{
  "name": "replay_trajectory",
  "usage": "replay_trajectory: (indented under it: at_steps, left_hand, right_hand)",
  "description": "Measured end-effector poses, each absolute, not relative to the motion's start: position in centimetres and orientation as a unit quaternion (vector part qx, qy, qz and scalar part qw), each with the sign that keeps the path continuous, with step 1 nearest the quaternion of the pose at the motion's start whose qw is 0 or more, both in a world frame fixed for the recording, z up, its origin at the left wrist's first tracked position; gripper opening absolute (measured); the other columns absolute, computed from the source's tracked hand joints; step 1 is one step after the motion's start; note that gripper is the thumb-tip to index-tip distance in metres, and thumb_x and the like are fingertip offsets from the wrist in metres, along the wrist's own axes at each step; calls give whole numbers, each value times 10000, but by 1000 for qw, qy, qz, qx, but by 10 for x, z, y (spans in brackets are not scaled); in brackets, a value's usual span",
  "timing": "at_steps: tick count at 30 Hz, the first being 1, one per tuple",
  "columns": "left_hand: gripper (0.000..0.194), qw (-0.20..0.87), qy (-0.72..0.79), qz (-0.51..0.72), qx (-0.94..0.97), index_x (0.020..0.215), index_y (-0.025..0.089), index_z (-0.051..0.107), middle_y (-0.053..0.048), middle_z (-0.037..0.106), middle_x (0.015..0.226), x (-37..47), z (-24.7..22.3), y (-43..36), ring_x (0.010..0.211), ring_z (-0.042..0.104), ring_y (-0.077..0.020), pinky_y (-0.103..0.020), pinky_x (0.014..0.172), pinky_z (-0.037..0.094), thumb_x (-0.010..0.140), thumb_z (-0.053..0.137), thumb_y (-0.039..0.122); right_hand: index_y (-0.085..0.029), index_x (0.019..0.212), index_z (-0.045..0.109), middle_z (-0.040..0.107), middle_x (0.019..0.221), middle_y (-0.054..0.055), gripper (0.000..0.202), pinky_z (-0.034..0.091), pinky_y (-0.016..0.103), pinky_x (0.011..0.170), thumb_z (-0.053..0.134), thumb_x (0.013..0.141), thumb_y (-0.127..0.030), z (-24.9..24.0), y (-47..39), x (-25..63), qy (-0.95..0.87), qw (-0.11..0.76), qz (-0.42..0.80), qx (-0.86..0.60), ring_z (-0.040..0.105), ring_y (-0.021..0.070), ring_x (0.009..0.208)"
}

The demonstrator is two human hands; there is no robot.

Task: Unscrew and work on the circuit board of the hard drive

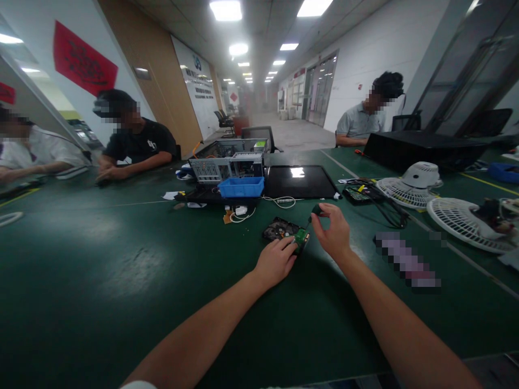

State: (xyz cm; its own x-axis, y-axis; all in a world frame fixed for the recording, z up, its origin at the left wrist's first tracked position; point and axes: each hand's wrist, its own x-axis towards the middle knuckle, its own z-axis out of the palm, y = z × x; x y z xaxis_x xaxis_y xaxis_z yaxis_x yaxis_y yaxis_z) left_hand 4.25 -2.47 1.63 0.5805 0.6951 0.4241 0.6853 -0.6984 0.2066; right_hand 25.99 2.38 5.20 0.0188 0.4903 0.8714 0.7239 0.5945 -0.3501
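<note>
A hard drive [276,229] with its green circuit board [300,236] facing up lies on the table in front of me. My left hand [277,260] holds it at the near edge, fingertips pressed on the board side. In my right hand [334,228] is a small screwdriver [316,210] with a dark handle, pinched between thumb and fingers. Its shaft points down and left to the board's right end; whether the tip sits in a screw is too small to see.
Behind the drive stand an opened computer case [227,162], a blue tray [241,187], a flat dark screen panel [300,181] and a white cable [284,202]. To the right lie a blurred-out object [407,260], black cables [389,208] and white fan parts [466,219]. Several people sit across the table.
</note>
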Motion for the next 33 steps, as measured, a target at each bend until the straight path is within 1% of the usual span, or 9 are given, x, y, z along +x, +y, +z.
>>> replay_trajectory:
  at_steps: [5,9,11,16,19,25,28,31,33]
  left_hand:
    - [364,8,390,245,888,1306,236,568,-82,577,1404,43,16,-25,1157,612,-255,-427,1001,520,943,598,250]
    - [358,6,388,243,889,1307,239,572,-86,582,1398,43,16,-25,1188,603,-260,-430,1009,517,950,591,256]
    - [353,9,387,243,889,1307,244,573,-88,587,1392,43,17,-25,1202,600,-260,-434,1014,514,955,586,256]
    - [360,9,386,243,890,1312,241,570,-88,579,1402,43,16,-24,1193,603,-259,-436,1008,518,953,588,256]
    - [358,6,386,242,890,1307,236,576,-85,578,1405,43,15,-24,1198,596,-266,-438,1013,518,950,590,259]
    - [342,6,389,243,889,1294,233,584,-76,580,1400,43,16,-25,1163,607,-262,-430,997,529,953,583,258]
    - [345,7,390,242,888,1297,238,581,-76,575,1404,43,17,-25,1169,606,-262,-434,999,526,952,582,254]
    - [350,6,390,240,889,1303,237,578,-76,569,1413,43,17,-25,1193,594,-267,-436,1010,518,954,582,257]
    - [347,5,392,240,888,1302,231,578,-74,570,1413,43,16,-25,1191,593,-267,-435,1014,516,956,579,260]
  right_hand:
    - [-227,1226,573,636,1171,131,320,604,463,828,639,914,-247,54,24,260,-698,559,-120,-432,671,252,957]
    - [-224,1223,559,628,1239,140,325,614,464,832,649,912,-253,52,26,260,-694,570,-116,-425,651,272,1080]
    - [-225,1219,555,629,1249,140,319,615,468,829,647,916,-265,51,27,260,-690,572,-114,-428,649,276,1093]
    - [-235,1221,566,646,1169,120,329,613,447,796,663,911,-287,53,25,262,-683,565,-119,-447,675,257,975]
    - [-242,1209,570,637,1170,116,319,614,426,763,670,909,-290,54,24,262,-685,564,-120,-444,673,242,921]
    - [-242,1203,566,638,1170,113,300,599,401,747,651,917,-264,56,22,260,-699,554,-127,-434,660,232,905]
    - [-236,1187,569,636,1106,105,278,585,399,737,637,919,-260,58,20,260,-699,549,-128,-440,646,222,844]
    - [-227,1140,583,607,1028,89,259,572,392,720,667,901,-280,60,19,259,-687,555,-130,-451,616,205,773]
    - [-224,1132,588,586,1012,82,266,569,388,717,682,892,-290,61,18,258,-684,556,-124,-456,600,195,749]
